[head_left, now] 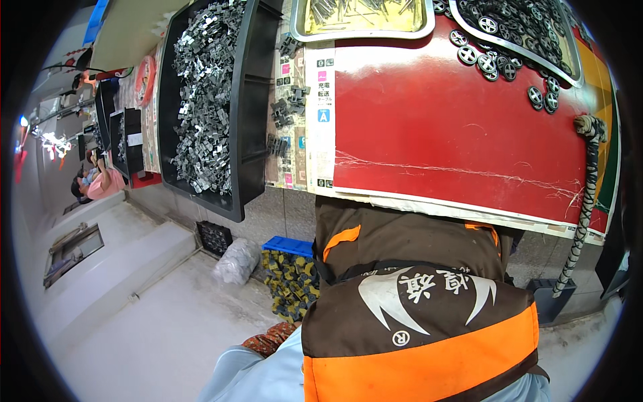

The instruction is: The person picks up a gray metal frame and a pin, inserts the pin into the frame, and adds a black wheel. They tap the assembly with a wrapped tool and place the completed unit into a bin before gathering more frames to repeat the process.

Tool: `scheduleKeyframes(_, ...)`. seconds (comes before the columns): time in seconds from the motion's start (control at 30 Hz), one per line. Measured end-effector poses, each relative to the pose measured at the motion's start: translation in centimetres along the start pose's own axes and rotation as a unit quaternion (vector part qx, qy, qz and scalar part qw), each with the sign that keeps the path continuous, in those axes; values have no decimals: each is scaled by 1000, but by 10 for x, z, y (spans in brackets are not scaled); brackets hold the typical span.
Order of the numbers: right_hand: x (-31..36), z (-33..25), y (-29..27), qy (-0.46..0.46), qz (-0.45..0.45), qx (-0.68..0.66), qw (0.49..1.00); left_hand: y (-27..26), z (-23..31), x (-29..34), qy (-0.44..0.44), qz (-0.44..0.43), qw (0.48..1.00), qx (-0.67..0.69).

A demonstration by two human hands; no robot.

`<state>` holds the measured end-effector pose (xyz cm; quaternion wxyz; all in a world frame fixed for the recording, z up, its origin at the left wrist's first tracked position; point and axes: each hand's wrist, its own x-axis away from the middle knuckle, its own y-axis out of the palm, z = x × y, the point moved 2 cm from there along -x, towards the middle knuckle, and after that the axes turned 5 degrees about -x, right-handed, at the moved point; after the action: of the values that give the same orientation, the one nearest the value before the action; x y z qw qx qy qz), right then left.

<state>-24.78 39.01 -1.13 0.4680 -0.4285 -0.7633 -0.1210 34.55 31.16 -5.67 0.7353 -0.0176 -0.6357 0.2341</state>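
Neither of my hands shows in the head view. A patterned red-brown sleeve (271, 339) is at my left side, and any hand beyond it is hidden. In front of me lies a red work surface (429, 114) with a pale crease across it. Small black wheels with silver spokes fill a metal tray (575, 74) at the far right, and several loose wheels (487, 63) lie beside it. Thin metal pins (365, 8) sit in a yellow-lined tray (362, 36) at the far edge. To the left, a black bin (249, 114) holds many small dark plastic parts (207, 94).
A few dark plastic clips (281, 114) lie beside the bin. A cord-wrapped tube (585, 201) bends over the right edge. On the floor stand a blue crate (288, 246) of yellow-and-black parts and a clear plastic bag (238, 260). Another person (104, 179) is at the far left.
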Motion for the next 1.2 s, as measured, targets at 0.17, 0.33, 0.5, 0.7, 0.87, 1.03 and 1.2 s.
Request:
scheduleKeyframes(0.17,-2,0,-2,0,7,1,1000,-11,10,-2,5,-14,1000,-23)
scheduleKeyframes(0.33,-1,0,0,2,13,0,1000,-21,17,-1,11,-30,998,-47)
scheduleKeyframes(0.5,-1,-1,-2,2,24,2,1000,-33,29,-4,20,-42,996,-70)
scheduleKeyframes(0.7,-3,-2,-3,0,38,4,999,-50,46,-6,30,-55,993,-99)
scheduleKeyframes(0.87,-6,-3,-3,-3,47,4,999,-66,60,-6,35,-65,990,-123)
scheduleKeyframes(1.03,-14,-7,-5,-11,58,6,998,-85,76,-6,39,-70,986,-147)
scheduleKeyframes(1.2,-26,-10,-12,-24,68,15,997,-102,91,-2,43,-69,983,-165)
